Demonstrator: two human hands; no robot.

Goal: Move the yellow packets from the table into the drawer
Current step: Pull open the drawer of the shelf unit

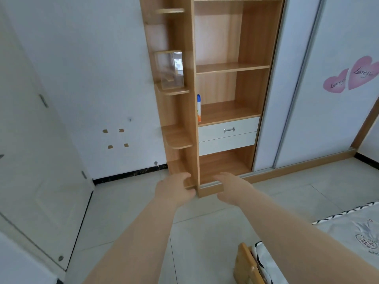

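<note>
A wooden shelf unit (192,111) stands against the wall ahead. Two white drawers sit in its middle, both closed: the upper drawer (242,126) has a metal handle (229,130), the lower drawer (227,144) shows none. My left hand (174,189) and my right hand (231,186) are stretched forward, low in front of the unit's base, fingers apart and holding nothing. No yellow packets and no table are in view.
A white and orange bottle (199,108) stands on the shelf above the drawers. A clear box (170,69) sits on a side shelf. White door (30,160) at left, sliding wardrobe doors (307,89) at right, bed corner (338,253) at lower right, tiled floor (205,232) between.
</note>
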